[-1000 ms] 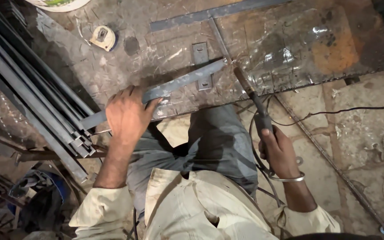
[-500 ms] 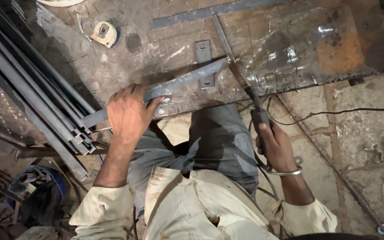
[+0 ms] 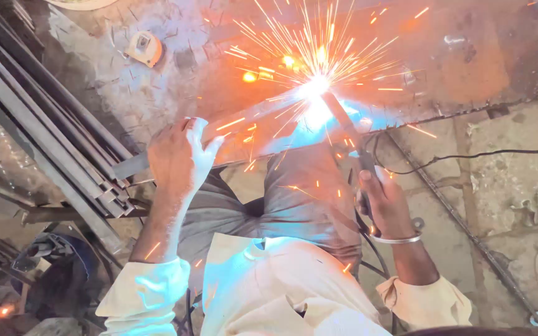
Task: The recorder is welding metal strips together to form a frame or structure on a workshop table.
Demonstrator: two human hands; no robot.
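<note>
Pressing down on a flat grey steel bar [image 3: 231,134], the left hand [image 3: 179,158] curls its fingers over the near edge. The bar's long axis runs from lower left up to the right across the rusty, pitted worktable [image 3: 481,68]. The right hand [image 3: 386,202] is wrapped tight around a welding electrode holder [image 3: 363,163], whose thin rod slants up-left into white sparks.

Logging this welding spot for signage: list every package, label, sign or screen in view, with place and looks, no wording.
No packages, signs or screens show.
Nearest to a label: small rounded yellow-and-grey tape measure case, lying on the scratched grey metal work plate at upper left, with a pale face patch too blurred to make out.
</note>
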